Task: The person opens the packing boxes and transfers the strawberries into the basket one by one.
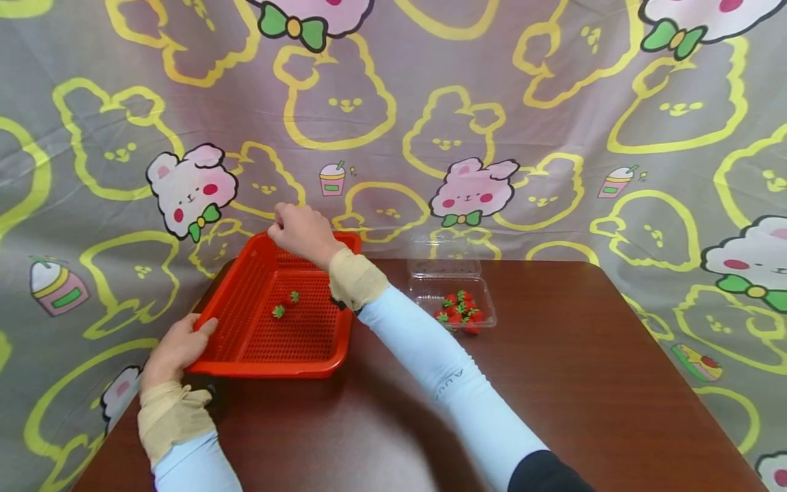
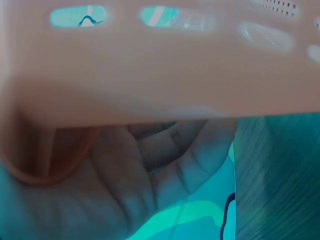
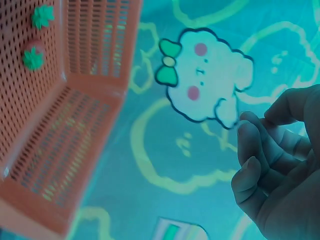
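Head view: the left hand (image 1: pixel 175 350) grips the near-left rim of the red basket (image 1: pixel 320 355) on the tabletop (image 1: pixel 553 383); the right hand (image 1: pixel 302 232), fingers curled and empty, hovers at its far rim. Best lift level, keeping both strawberries (image 1: pixel 285 304) inside.

table (image 1: pixel 553 383): dark wood | on it: red basket (image 1: pixel 307 359); clear strawberry box (image 1: pixel 451 290)

I count one basket (image 1: pixel 246 301), two strawberries (image 1: pixel 286 305) in it, one clamshell (image 1: pixel 451 290) of more, uncountable.
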A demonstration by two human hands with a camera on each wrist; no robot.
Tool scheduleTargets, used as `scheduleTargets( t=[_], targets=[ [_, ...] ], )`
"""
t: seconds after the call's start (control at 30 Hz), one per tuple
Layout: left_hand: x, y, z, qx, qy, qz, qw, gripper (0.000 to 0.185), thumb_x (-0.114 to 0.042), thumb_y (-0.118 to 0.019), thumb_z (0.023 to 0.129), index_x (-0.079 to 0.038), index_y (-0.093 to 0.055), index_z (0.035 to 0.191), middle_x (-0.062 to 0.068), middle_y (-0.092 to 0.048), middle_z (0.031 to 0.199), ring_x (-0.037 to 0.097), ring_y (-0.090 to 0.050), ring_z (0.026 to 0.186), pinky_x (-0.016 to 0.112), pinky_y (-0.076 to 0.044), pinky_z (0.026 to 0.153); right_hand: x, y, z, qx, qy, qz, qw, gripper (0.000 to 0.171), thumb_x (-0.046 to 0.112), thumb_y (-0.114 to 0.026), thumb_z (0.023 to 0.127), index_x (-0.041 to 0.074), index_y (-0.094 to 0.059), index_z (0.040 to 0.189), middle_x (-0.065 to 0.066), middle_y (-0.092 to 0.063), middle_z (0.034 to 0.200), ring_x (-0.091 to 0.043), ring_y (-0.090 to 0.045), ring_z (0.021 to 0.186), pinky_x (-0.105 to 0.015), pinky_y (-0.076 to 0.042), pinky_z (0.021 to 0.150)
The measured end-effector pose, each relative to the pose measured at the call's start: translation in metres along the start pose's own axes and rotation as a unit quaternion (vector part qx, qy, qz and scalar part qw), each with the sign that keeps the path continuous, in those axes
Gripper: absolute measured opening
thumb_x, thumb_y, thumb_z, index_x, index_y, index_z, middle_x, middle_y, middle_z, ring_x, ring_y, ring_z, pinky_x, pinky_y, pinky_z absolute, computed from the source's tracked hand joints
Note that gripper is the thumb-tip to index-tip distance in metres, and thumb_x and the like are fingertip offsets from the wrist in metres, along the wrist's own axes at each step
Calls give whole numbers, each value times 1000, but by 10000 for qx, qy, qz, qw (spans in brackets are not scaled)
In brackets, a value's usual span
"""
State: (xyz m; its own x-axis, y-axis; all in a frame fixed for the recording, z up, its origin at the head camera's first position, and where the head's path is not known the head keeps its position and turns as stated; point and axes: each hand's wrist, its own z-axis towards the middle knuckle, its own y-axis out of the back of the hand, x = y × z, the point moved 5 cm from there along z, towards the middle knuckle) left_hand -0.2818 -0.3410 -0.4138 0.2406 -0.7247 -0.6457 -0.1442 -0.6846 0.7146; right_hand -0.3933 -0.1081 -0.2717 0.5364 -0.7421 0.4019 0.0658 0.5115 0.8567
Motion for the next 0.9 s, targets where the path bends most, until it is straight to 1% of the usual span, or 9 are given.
scheduleTargets(
  t=[0.07,0.17,0.23,0.4,0.47,0.57,0.73,0.8,0.9],
  targets=[
    [2,0,-1,29,45,-47,10000,64,-42,-32,105,12,-31,139,30,-50,122,36,-55,102,39,-44,79,1,9,-5,-96,116,-142,9998,22,21,-51,94,17,-39,76,4,-35,63,-10,-28,56,-24,-23,51],
    [4,1,-3,74,96,-89,9999,65,-42,-32,105,13,-29,140,32,-48,124,38,-54,103,41,-44,81,-2,23,-12,-255,274,-338,9987,20,19,-51,93,17,-41,76,4,-37,65,-10,-31,57,-23,-25,52],
    [4,2,-3,57,53,-11,10000,65,-42,-31,105,13,-29,140,33,-47,126,39,-53,105,44,-44,83,-8,32,-16,-381,286,-442,9979,19,19,-51,93,17,-42,77,4,-39,65,-10,-35,58,-24,-28,52],
    [0,2,0,-14,-104,147,9998,65,-42,-31,105,13,-31,139,34,-48,126,41,-52,106,47,-43,85,-33,50,-27,-610,84,-669,9959,16,19,-52,92,17,-45,78,4,-44,66,-12,-40,60,-27,-31,53],
    [-1,1,1,-13,-86,160,9998,64,-41,-32,105,13,-31,139,33,-48,125,41,-53,105,47,-43,85,-43,57,-32,-636,10,-751,9951,15,19,-52,92,17,-46,78,3,-44,65,-13,-41,60,-28,-31,53],
    [-1,1,1,7,-27,150,9999,64,-41,-32,105,13,-30,139,33,-48,124,40,-53,104,45,-44,83,-57,67,-42,-675,-162,-663,9954,14,19,-52,92,16,-48,78,3,-45,65,-13,-41,59,-28,-31,53],
    [-1,1,0,45,-31,141,9999,65,-41,-32,104,13,-30,139,33,-48,124,40,-53,104,45,-44,83,-77,84,-60,-754,-465,-624,9941,13,20,-54,92,15,-50,81,2,-49,68,-15,-47,62,-29,-34,56],
    [-2,1,0,53,-27,174,9998,65,-42,-32,104,13,-29,140,33,-47,125,41,-52,105,47,-44,85,-86,88,-66,-782,-502,-664,9935,13,19,-53,93,14,-51,81,1,-50,69,-15,-49,62,-28,-35,57],
    [-4,1,0,54,-39,224,9997,66,-42,-31,105,14,-29,140,34,-46,126,42,-51,106,49,-43,86,-100,91,-77,-823,-487,-730,9927,11,17,-52,91,12,-51,81,0,-50,68,-16,-49,61,-28,-35,57]
  ],
)
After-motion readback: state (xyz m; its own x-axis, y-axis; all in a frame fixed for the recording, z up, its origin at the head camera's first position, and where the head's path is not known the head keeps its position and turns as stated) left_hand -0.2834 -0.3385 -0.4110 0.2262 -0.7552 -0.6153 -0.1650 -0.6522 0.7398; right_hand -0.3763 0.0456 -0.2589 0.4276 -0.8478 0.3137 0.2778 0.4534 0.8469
